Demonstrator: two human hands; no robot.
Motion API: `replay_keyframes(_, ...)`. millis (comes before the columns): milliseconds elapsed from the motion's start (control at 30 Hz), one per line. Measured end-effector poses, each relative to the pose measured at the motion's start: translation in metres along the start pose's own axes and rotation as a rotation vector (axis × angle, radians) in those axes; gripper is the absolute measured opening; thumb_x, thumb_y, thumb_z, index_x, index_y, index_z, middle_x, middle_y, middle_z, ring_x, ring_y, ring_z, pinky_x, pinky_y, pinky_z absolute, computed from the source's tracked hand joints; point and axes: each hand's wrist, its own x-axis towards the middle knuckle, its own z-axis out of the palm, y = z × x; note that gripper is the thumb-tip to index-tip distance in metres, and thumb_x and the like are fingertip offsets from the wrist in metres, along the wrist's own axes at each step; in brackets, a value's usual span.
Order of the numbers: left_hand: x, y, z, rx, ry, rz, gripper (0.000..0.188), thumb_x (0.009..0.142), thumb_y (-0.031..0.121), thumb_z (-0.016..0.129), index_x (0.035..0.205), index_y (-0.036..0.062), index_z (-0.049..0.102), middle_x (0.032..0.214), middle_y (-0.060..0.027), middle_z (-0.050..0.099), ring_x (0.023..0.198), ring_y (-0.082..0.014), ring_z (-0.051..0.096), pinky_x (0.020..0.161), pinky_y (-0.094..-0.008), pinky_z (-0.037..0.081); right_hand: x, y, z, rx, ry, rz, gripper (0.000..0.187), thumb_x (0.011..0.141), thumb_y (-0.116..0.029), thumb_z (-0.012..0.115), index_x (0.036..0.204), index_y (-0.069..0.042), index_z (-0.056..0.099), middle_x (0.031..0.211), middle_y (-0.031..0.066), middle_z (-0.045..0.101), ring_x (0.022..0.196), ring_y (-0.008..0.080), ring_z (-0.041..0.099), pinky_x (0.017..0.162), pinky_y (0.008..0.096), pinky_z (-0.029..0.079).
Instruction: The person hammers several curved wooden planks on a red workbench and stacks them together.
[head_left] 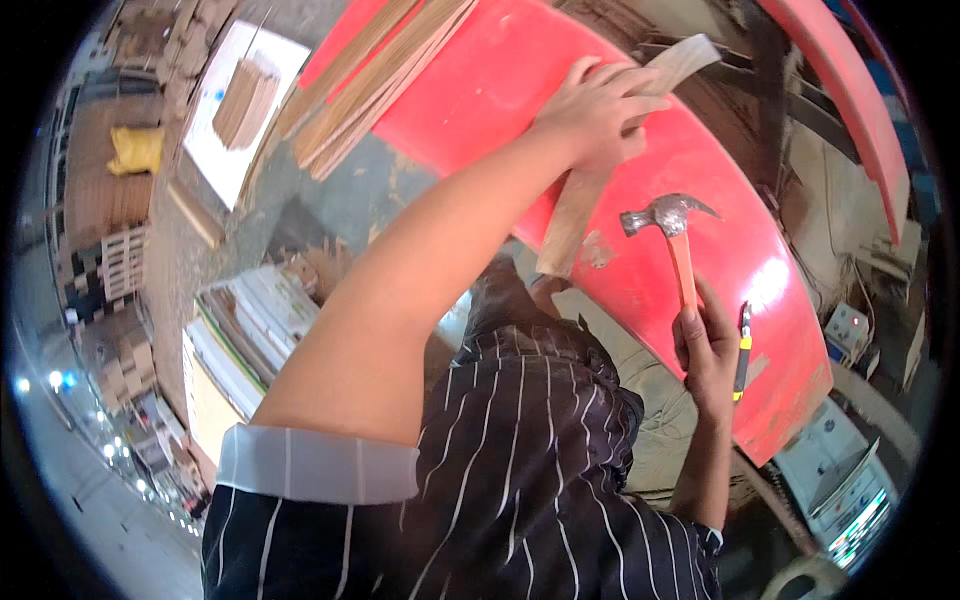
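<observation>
"Fingers first: how do they sit on our left hand [595,112]?"

"They curl over the strip [577,215], a little spread, gripping the pale wood in its far half. We cannot tell how the thumb is placed."

"Where do we have that strip?"

"Across the red table [490,85], slanting from far right to near left. Its far end juts past the table's far edge, and its near end comes to the near edge."

"And our right hand [708,350]?"

"Its fingers are pressed together round the hammer [681,262], low on the orange handle. The metal head is right of the strip, claw turned right. Whether it touches the table, we cannot tell."

"What lies close by?"

"We see a yellow and black cutter [743,365] on the table, just right of our right hand."

"And to the left?"

"A bundle [395,90] of brown wood lies on the table's left part, near ends past the edge. Farther left, a stack [245,108] rests on a white board [222,172]."
</observation>
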Motion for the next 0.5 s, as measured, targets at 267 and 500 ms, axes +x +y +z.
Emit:
replay_keyframes(267,-0.018,-0.016,-0.007,-0.105,-0.039,0.192,0.051,0.100,0.032,0.078,0.150,0.0209,0.078,0.172,-0.0113,0.061,0.165,-0.0424,0.048,0.135,-0.0660,0.037,-0.074,0.029,0.066,0.384,0.404,0.067,0.031,0.114,-0.013,0.077,0.141,-0.002,0.067,0.079,-0.0065,0.056,0.056,0.0044,0.049,0.049,0.0250,0.037)
replay_keyframes(500,-0.006,-0.007,-0.078,-0.249,-0.573,0.831,0.069,0.091,0.052,0.093,0.149,0.0181,0.076,0.160,-0.0094,0.068,0.160,-0.0366,0.054,0.134,-0.0604,0.038,-0.095,0.073,0.111,0.728,0.721,-0.120,0.038,0.112,-0.005,0.071,0.148,-0.002,0.062,0.078,-0.0017,0.055,0.053,0.0073,0.049,0.046,0.0264,0.038)
